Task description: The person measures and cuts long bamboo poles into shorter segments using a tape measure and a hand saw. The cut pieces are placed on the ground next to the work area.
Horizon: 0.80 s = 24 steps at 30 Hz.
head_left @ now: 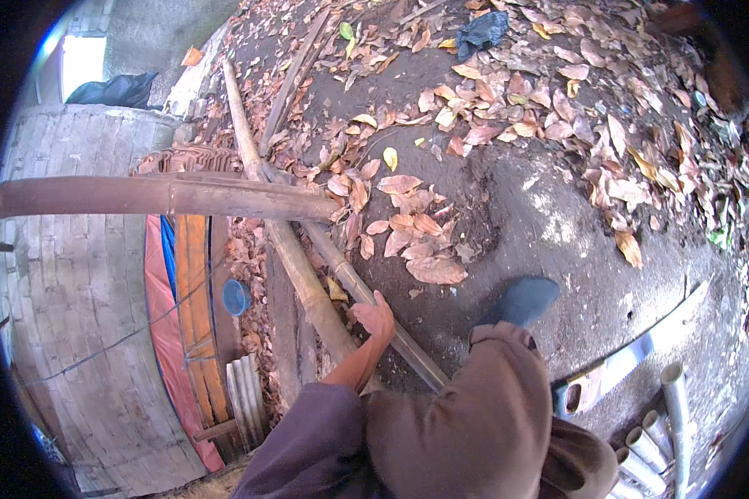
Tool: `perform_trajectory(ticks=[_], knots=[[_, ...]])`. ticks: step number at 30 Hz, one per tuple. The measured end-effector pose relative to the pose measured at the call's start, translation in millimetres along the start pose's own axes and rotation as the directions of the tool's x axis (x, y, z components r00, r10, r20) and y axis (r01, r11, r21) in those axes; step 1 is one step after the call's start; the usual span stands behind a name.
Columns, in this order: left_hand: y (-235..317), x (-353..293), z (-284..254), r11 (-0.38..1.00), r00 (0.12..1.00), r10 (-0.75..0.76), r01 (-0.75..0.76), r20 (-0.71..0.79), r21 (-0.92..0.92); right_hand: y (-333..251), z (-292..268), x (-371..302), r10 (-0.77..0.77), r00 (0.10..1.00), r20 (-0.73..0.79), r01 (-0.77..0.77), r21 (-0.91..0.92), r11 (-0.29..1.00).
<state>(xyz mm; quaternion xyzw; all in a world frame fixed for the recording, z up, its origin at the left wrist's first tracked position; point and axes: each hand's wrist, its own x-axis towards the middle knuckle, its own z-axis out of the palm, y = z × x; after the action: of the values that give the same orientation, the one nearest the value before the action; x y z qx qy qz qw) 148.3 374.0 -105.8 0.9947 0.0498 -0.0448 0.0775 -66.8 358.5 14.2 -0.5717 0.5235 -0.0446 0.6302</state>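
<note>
My left hand is closed round a slim bamboo pole that slants from upper left down towards my knee. Close beside it on the left runs a thicker bamboo pole. Across both lies a stout brown bamboo pole, its end just past the slim one. A handsaw with a wooden handle rests on the ground to the right of my leg. My right hand does not show.
Cut bamboo tubes lie at the lower right. Dry leaves cover much of the dirt. At left are a woven bamboo wall, an orange plank and a blue cup-like container. A dark plastic bag lies far off.
</note>
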Motion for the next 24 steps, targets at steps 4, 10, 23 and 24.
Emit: perform_trajectory(ticks=[4, 10, 23, 24], knots=[[-4.8, 2.1, 4.5, 1.000, 1.000, -0.004, 0.004, 0.010, -0.003, 4.4, -5.8, -17.4, 0.074, 0.997, 0.031, -0.073, -0.017, 0.997], [-4.1, -6.7, -4.6, 0.997, 0.999, 0.021, -0.019, 0.028, -0.075, 0.3, -22.4, -37.9, 0.189, 0.975, 0.116, -0.181, -0.075, 0.981], [7.8, -2.9, -30.7, 0.975, 0.991, -0.036, 0.062, 0.125, -0.212, 5.5, -48.0, -56.2, 0.285, 0.930, 0.231, -0.253, -0.159, 0.954], [15.8, -2.4, -39.4, 0.971, 0.985, -0.076, 0.109, 0.156, -0.213, 5.9, -50.2, -57.1, 0.289, 0.927, 0.238, -0.254, -0.166, 0.953]])
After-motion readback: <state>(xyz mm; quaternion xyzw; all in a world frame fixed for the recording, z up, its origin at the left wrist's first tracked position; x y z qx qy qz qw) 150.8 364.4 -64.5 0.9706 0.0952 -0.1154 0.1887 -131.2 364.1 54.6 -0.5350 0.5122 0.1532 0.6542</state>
